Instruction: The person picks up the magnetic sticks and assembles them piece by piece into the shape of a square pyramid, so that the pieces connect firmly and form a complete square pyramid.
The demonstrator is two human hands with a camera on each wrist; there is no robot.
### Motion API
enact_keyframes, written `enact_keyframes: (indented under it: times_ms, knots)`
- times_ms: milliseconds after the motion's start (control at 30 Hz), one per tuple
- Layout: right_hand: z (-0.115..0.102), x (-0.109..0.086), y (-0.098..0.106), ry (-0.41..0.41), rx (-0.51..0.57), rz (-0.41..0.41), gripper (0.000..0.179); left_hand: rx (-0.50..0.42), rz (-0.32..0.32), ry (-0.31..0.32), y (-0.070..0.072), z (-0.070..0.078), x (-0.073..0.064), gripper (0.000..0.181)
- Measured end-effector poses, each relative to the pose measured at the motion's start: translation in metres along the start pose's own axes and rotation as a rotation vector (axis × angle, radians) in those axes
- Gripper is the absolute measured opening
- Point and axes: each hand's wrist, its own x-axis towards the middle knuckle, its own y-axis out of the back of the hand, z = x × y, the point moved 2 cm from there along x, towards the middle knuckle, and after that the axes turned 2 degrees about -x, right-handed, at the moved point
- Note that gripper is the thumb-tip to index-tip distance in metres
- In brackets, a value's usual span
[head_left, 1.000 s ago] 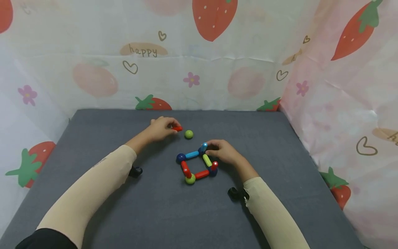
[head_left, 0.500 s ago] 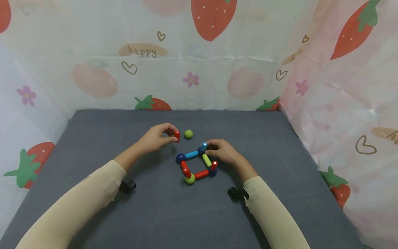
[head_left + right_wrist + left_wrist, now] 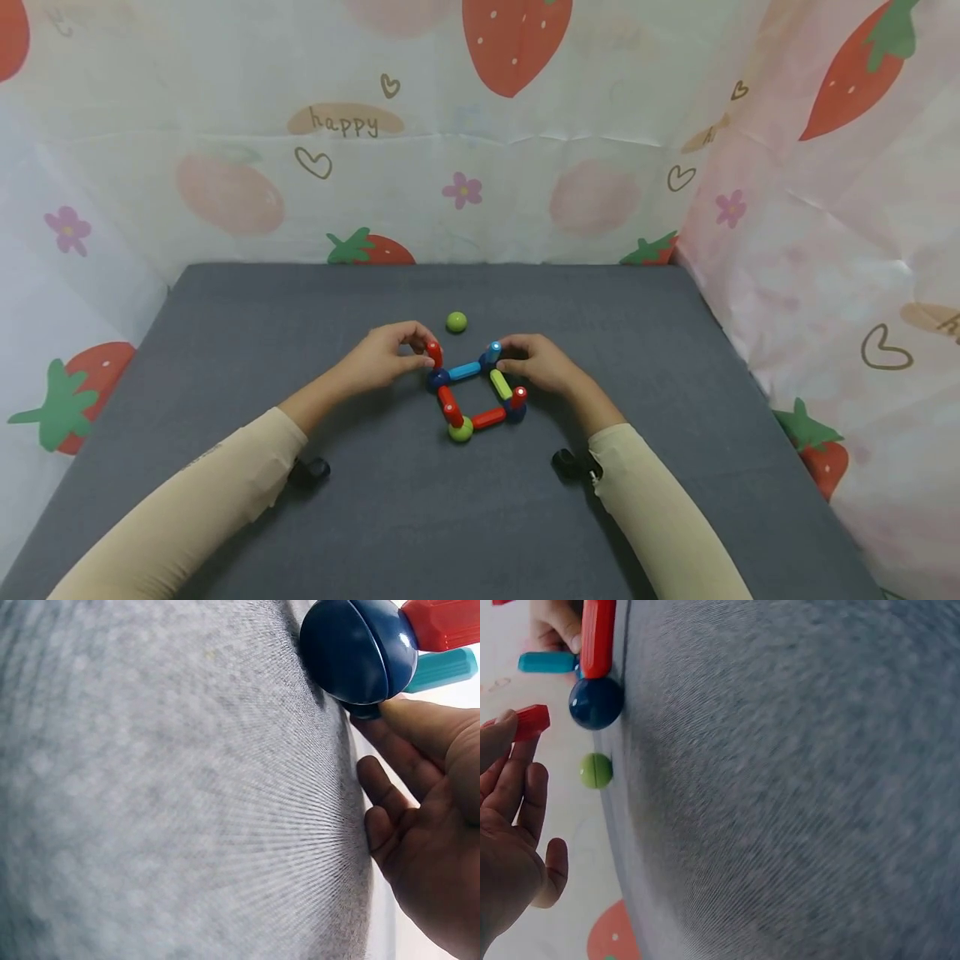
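Observation:
My left hand (image 3: 386,354) pinches a red rod (image 3: 435,355) between thumb and fingers. It stands upright over the dark blue ball (image 3: 438,381) at the frame's back left corner; the left wrist view shows a small gap between rod and ball. At the back right corner my right hand (image 3: 543,364) grips another dark blue ball (image 3: 487,363), from which a light blue rod (image 3: 492,351) rises. In the right wrist view the thumb (image 3: 420,724) partly disappears behind the nearer dark blue ball (image 3: 356,652). Red, light blue and yellow-green rods join the corner balls into a square.
A loose green ball (image 3: 456,322) lies behind the square on the grey cloth (image 3: 420,517). Short red rods stand on the front corners, one on a green ball (image 3: 461,430). A strawberry-print curtain (image 3: 517,208) hangs behind the table.
My left hand has brought the red rod from beside the loose green ball toward me, turning it upright over the back left corner. The right hand has stayed at its corner.

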Motion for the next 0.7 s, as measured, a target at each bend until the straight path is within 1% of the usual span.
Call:
enact_keyframes:
  times_ms: [100,267,467,700]
  knots:
    - [0.0004,-0.0003,0.0004,0.000,0.004,-0.002,0.029,0.028,-0.015,-0.003,-0.0042,-0.0011,0.0009,0.019]
    - [0.0010,0.0003,0.0002,-0.002,0.001,-0.001,0.029,0.041,-0.027,-0.003,-0.0085,-0.0047,0.0014,0.020]
    - [0.0019,0.0001,0.0000,-0.005,-0.008,0.004,0.028,0.050,-0.017,-0.014,-0.0089,-0.0062,0.0017,0.020]
    - [0.0011,-0.0039,-0.0006,0.006,-0.015,0.000,0.028,0.042,-0.040,-0.025,-0.0086,-0.0075,0.0008,0.019]
